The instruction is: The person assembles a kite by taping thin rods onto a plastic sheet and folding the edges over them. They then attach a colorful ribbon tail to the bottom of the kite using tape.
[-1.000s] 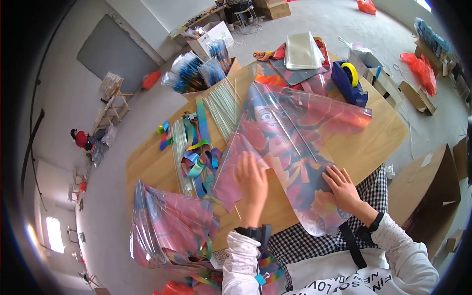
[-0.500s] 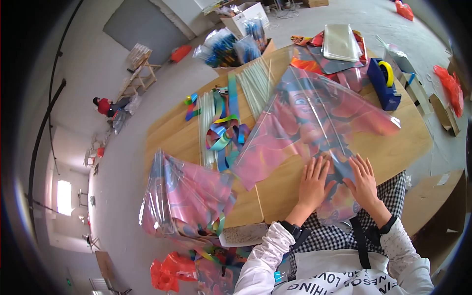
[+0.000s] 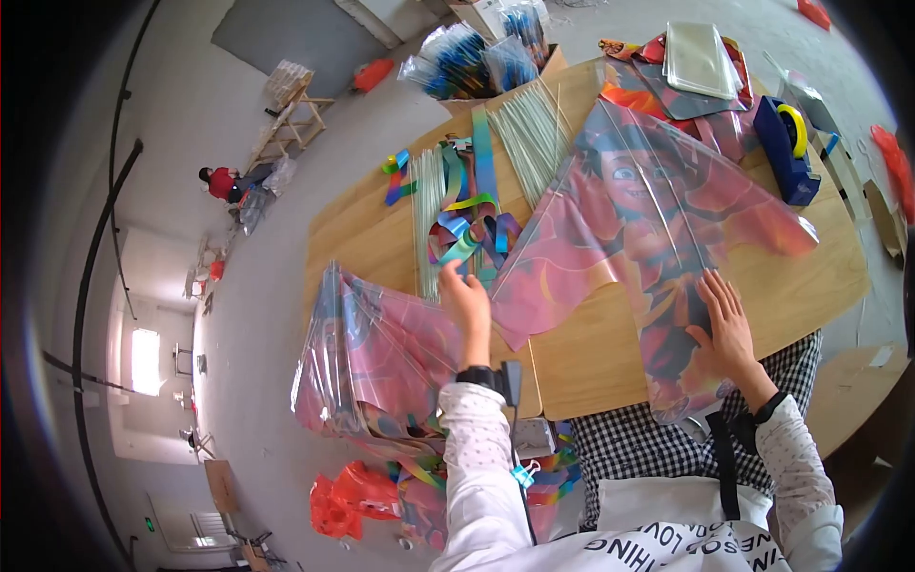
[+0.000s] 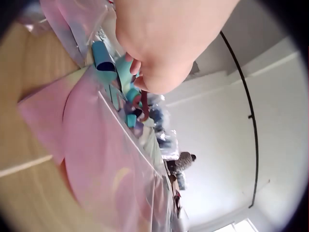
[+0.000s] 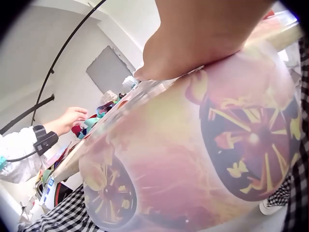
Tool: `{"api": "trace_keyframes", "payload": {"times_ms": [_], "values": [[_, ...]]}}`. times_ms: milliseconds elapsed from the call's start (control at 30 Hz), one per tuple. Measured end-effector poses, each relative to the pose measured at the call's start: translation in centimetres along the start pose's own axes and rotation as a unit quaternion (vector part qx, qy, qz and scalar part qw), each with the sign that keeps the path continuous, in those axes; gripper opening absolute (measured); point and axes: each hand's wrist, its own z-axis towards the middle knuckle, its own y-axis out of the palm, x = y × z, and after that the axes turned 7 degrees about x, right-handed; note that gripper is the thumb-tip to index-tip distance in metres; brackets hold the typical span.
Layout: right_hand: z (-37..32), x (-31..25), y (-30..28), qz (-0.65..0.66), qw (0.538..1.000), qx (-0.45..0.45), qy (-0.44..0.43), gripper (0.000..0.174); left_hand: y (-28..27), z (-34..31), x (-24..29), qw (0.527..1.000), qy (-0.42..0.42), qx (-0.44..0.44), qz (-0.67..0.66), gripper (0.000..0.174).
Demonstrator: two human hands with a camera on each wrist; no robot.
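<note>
A printed kite with a cartoon figure lies spread on the wooden table, its lower end hanging over the front edge. My right hand rests on its lower part with fingers straight. Two thin rods run along the kite's middle. My left hand is at the near end of a heap of rainbow ribbons, fingers loosely bent. In the left wrist view, those fingertips overlap the teal ribbon. The right wrist view shows the kite's wheel-printed end below the right palm.
Bundles of pale sticks lie beyond the ribbons. Another folded kite hangs over the table's left edge. A blue tape dispenser and a stack of clear sleeves stand at the far right. A person sits in the background.
The left hand first moved onto the kite beside the right hand, then went left and away to the ribbons. The right hand stays on the kite's lower part. The head view has shifted.
</note>
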Motion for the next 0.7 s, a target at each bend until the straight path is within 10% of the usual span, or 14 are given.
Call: {"api": "trace_keyframes", "payload": {"times_ms": [167,267,533,700], "values": [[0.1,-0.2,-0.3,-0.003,1.000,-0.017,0.005,0.072,1.8,4.3,-3.7,0.994,0.081,0.040,0.065,0.041],[0.1,-0.2,-0.3,-0.010,1.000,-0.017,0.001,0.071,0.3,7.0,-2.9,0.982,-0.024,-0.130,0.132,0.031],[0.0,0.0,0.1,-0.004,1.000,0.000,-0.003,0.069,-5.2,9.7,1.5,0.968,-0.083,0.140,-0.191,0.016],[-0.1,0.4,0.1,0.033,0.998,0.041,-0.017,0.067,-13.6,3.5,9.6,0.928,0.225,0.295,-0.035,0.004]]}}
